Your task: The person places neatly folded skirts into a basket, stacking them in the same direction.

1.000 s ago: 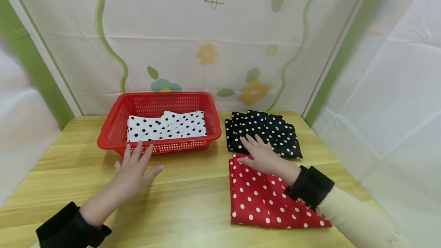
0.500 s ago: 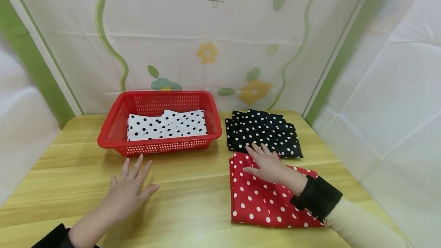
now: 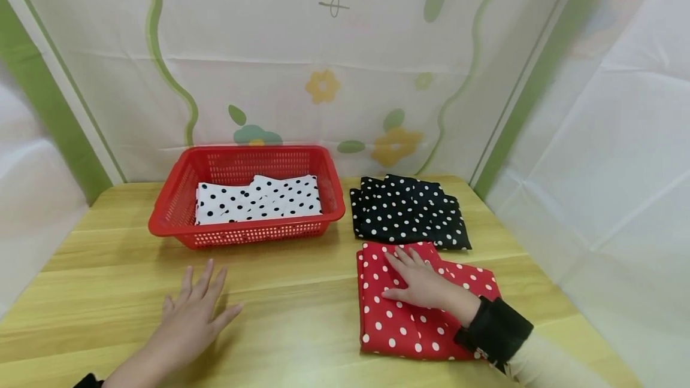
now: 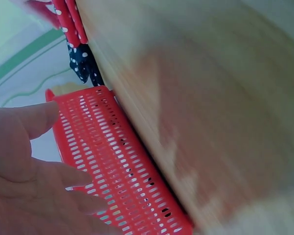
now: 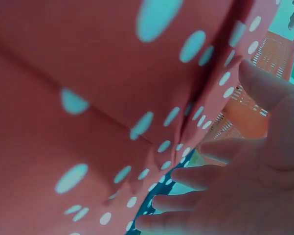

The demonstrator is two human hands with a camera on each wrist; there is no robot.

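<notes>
With fingers spread, my left hand (image 3: 188, 322) hovers over the bare wood in front of the red basket (image 3: 248, 227); its shadow shows on the tabletop in the left wrist view. My right hand (image 3: 423, 283) is above the folded red cloth with white dots (image 3: 396, 334), palm down and fingers apart. In the right wrist view the fingertips lie close over the red cloth (image 5: 102, 147). Just behind it, a folded black cloth with white dots (image 3: 406, 211) lies flat. Inside the basket sits a folded white cloth with black dots (image 3: 259, 199). Neither hand holds anything.
The wooden table (image 3: 291, 328) backs onto a white curtain (image 3: 259, 29) printed with flowers and green lines. More white sheeting (image 3: 609, 208) hangs along the right side. The basket stands at the table's back left, near the curtain.
My left hand has drawn back from the basket's front rim toward me. My right hand has moved back from the black cloth's edge to over the red cloth. The cloths and basket stay put.
</notes>
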